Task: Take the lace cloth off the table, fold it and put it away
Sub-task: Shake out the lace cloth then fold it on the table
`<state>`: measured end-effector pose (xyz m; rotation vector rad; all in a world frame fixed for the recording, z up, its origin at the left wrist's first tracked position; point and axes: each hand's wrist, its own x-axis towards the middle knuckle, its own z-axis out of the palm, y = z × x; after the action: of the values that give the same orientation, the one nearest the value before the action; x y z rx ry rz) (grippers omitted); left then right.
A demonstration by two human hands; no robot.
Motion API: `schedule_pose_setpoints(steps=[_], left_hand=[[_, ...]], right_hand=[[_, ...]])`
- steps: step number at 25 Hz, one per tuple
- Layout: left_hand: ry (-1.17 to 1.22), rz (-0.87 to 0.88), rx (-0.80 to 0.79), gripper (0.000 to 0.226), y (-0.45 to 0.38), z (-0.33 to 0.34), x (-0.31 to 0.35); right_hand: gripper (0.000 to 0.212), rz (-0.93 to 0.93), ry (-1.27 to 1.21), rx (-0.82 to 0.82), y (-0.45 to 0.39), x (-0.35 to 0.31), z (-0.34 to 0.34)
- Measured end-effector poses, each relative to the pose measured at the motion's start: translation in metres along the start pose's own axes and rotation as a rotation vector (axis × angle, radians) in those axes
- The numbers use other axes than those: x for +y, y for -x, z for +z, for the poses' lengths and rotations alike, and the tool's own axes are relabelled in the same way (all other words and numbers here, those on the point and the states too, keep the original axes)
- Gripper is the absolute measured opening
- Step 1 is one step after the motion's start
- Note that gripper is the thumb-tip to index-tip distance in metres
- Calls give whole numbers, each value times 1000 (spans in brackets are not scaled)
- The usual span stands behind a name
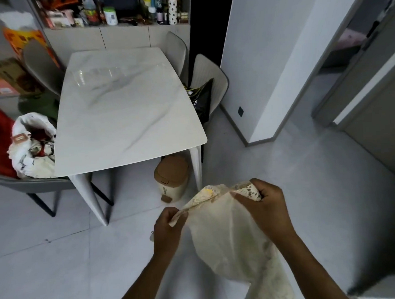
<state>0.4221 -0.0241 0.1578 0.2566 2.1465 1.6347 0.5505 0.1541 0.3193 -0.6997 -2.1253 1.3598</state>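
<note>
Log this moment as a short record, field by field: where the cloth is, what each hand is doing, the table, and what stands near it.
cloth: lace cloth off the table, held up in the air, hanging down from both hands
left hand: left hand pinches the cloth's top edge
right hand: right hand grips a bunched lace corner
table: white marble table, bare top
under table: tan pedal bin on the floor by the near right leg
chairs: black bag on the right chair; white bundle on the left chair
fold state: not yet folded flat
</note>
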Motion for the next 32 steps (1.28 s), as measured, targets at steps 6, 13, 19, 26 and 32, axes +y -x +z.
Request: schedule_pose_setpoints(steps=[6,13,19,26,32], left_hand=[[-196,-129,-263,8,8,-11,-43],[-91,-68,-206,11,3,5,-38],[-106,-169,-66,15,5,-10,-46],[-301,150,43,12,-22,-63,14],[-629,648,-428,21,-1,-44,89]], right_hand=[[42,83,-217,85,-1,-13,-38],[36,144,-430,184,-4,-5,-80],[23,291,-583,277,-16,24,-103],[23,502,106,505,-22,100,-107],[81,152,541,-368,15,115,-3]])
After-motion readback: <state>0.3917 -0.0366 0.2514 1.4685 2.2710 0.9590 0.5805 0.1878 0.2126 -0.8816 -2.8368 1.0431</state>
